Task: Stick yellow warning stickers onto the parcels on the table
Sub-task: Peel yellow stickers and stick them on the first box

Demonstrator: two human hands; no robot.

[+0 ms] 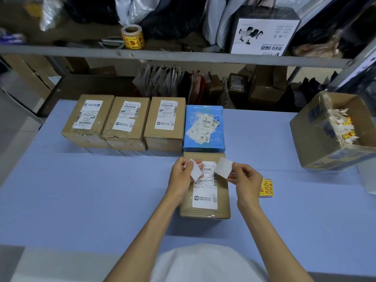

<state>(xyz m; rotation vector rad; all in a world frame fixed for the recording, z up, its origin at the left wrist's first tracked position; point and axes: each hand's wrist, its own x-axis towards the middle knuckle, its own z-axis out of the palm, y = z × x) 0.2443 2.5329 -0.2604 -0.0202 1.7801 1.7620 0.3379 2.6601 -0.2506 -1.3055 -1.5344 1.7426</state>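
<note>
Fingers point(181, 162) of left hand point(182, 175), right hand point(247, 178) pinch white slips point(223, 167) over parcel point(205, 210).

Blue-covered worktop point(81, 200) lies open left of the near brown cardboard parcel point(223, 200). Three more brown cardboard parcels point(126, 121) and a blue parcel point(203, 129) wall off the far side. An open cardboard box point(317, 135) and small yellow stickers point(266, 188) occupy the right.

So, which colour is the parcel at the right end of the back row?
That parcel is blue, clearest in head view.
</note>
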